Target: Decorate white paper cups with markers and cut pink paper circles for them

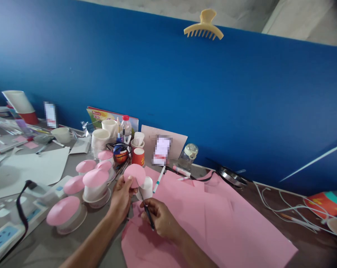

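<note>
My left hand (pixel 121 197) pinches a round pink paper disc (pixel 134 174) by its lower edge, thumb on top. In my right hand (pixel 161 217) is a pair of scissors (pixel 147 213) with black handles, its thin metal blades reaching up to the disc's lower part. Whether the blades are apart is too small to tell. Just behind my hands stands a white paper cup (pixel 146 187). To the left, several white cups carry shallow pink paper cones, among them a front cone (pixel 63 211) and a larger middle cone (pixel 95 178).
Large pink paper sheets (pixel 218 219) cover the table's right side. Markers (pixel 159 179), a red cup (pixel 138 156), a phone (pixel 162 150) and a glass jar (pixel 188 156) stand or lie behind. A power strip (pixel 6 236) is at left, white cables (pixel 282 210) at right, below a blue partition (pixel 162 74).
</note>
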`<act>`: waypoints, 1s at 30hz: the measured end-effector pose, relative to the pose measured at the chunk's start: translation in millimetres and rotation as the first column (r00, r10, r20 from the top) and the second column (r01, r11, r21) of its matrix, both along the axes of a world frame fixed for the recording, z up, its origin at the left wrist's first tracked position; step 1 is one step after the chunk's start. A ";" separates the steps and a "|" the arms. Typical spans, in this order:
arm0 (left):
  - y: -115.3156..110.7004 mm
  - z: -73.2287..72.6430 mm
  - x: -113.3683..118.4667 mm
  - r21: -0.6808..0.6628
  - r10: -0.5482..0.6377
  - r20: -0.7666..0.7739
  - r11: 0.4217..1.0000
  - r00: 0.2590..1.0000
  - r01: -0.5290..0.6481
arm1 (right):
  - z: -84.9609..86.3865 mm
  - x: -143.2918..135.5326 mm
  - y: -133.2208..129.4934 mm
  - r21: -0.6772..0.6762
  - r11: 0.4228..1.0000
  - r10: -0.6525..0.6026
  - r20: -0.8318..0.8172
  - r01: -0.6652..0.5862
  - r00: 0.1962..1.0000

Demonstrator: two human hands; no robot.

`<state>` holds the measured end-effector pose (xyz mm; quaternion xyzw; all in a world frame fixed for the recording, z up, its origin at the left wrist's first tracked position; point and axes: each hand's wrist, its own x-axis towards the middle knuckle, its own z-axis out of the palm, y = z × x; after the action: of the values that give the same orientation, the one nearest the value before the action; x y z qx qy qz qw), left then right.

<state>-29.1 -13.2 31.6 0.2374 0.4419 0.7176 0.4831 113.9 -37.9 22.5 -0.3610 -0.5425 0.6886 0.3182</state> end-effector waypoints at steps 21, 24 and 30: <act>0.9 1.3 -5.5 0.075 -0.021 0.087 0.997 0.996 0.015 | 12.2 33.0 23.2 0.118 0.992 -0.054 0.137 0.038 0.989; 0.0 1.4 -4.6 0.082 -0.041 0.094 0.996 0.995 0.034 | 6.8 41.5 33.8 0.364 0.919 -0.270 0.305 0.150 0.913; -1.0 1.5 -2.6 0.092 -0.108 0.072 0.991 0.992 0.101 | 2.6 52.3 43.5 0.681 0.726 -0.596 0.691 -0.092 0.409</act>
<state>-31.7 -14.2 33.2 0.2536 0.3778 0.7186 0.5258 166.3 5.6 25.2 -0.6182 -0.7528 0.1118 0.1963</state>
